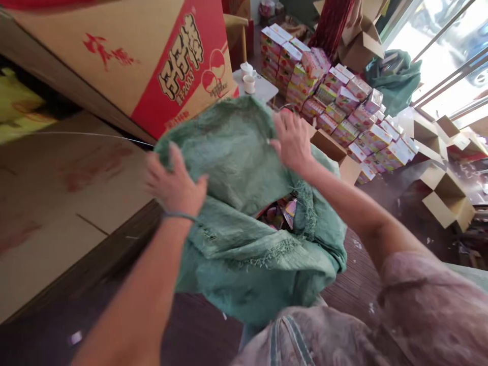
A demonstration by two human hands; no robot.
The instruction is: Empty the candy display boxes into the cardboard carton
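Observation:
A green woven sack [236, 157] with frayed edges stands in front of me, its mouth folded partly over. Through the gap, small colourful packets [287, 211] show inside; most of the contents are hidden by the fabric. My left hand [177, 185], with a dark band at the wrist, is over the sack's left side, fingers spread and blurred; whether it touches the cloth I cannot tell. At the sack's upper right rim, my right hand [293, 140] rests against the fabric with its thumb apart from the fingers.
A large printed carton [114, 56] stands at the upper left beside a cardboard surface [64, 193]. Many small boxes [335, 107] are stacked beyond the sack. Open cartons [448, 195] and another green sack [396, 81] lie right. Cups [249, 84] sit on a white stool [265, 89].

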